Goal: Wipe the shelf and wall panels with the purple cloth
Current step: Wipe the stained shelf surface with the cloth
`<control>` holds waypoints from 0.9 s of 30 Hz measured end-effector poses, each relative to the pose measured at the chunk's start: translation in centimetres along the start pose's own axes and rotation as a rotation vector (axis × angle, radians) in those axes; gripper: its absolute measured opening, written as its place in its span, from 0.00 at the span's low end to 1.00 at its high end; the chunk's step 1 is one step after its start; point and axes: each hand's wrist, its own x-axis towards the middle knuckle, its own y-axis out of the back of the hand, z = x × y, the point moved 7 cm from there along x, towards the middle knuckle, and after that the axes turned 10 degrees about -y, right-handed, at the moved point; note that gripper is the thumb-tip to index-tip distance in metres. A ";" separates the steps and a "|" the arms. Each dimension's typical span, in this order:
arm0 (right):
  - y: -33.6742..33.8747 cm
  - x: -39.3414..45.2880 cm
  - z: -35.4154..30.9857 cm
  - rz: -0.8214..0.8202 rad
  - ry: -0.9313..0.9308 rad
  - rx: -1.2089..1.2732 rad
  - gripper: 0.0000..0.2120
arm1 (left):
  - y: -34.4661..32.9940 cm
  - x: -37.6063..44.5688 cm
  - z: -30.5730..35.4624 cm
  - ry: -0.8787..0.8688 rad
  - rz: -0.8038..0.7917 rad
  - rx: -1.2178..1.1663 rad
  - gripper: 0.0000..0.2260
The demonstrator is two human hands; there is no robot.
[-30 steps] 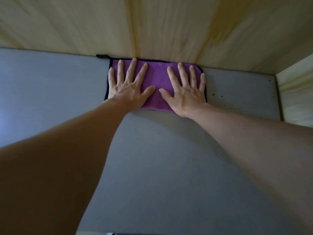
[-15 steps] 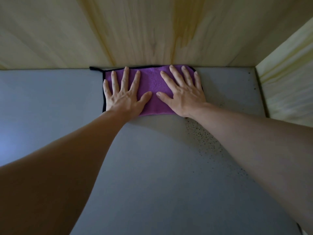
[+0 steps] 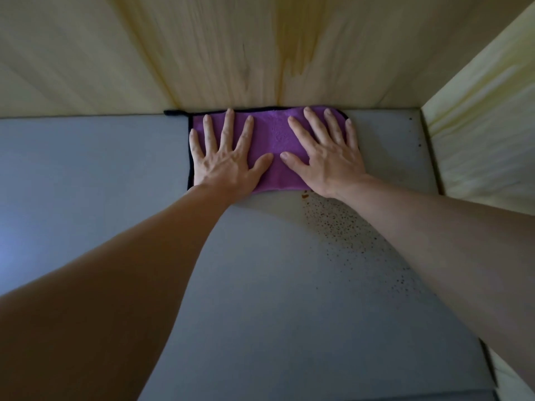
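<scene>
Head view: purple cloth lies flat on the grey shelf, far edge butted against the wood back panel. Left hand and right hand both press it with fingers straight and spread, nothing grasped; likely to spread pressure across its width. Brown specks sit just nearer than the cloth, unwiped. Side panel to the right.
</scene>
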 end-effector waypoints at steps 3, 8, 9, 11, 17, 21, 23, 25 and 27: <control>-0.2 -0.5 0.3 -0.017 -0.011 -0.010 0.36 | 0.0 -0.4 0.5 -0.030 -0.008 -0.003 0.38; -0.6 -3.2 1.0 -0.048 -0.017 -0.018 0.36 | -0.3 -2.2 1.8 -0.054 -0.039 0.001 0.37; -0.7 -3.7 1.1 -0.053 -0.019 -0.023 0.36 | -0.3 -2.6 1.9 -0.062 -0.042 -0.003 0.37; -0.7 -4.7 1.3 -0.056 -0.024 -0.030 0.36 | -0.4 -3.5 2.4 -0.075 -0.040 -0.008 0.37; -1.2 -8.2 1.6 -0.068 -0.028 -0.034 0.36 | -1.1 -7.0 3.9 -0.065 -0.046 -0.016 0.37; -1.7 -11.8 1.9 -0.069 -0.012 -0.036 0.36 | -1.8 -10.0 5.1 -0.061 -0.045 -0.021 0.36; -1.9 -13.7 2.0 -0.067 -0.017 -0.034 0.36 | -2.1 -11.5 5.6 -0.057 -0.052 -0.019 0.36; -2.2 -15.4 2.0 -0.069 -0.020 -0.046 0.36 | -2.4 -13.1 6.2 -0.053 -0.054 -0.017 0.36; -2.6 -16.9 2.1 -0.072 -0.022 -0.053 0.36 | -2.8 -14.5 6.7 -0.053 -0.055 -0.014 0.36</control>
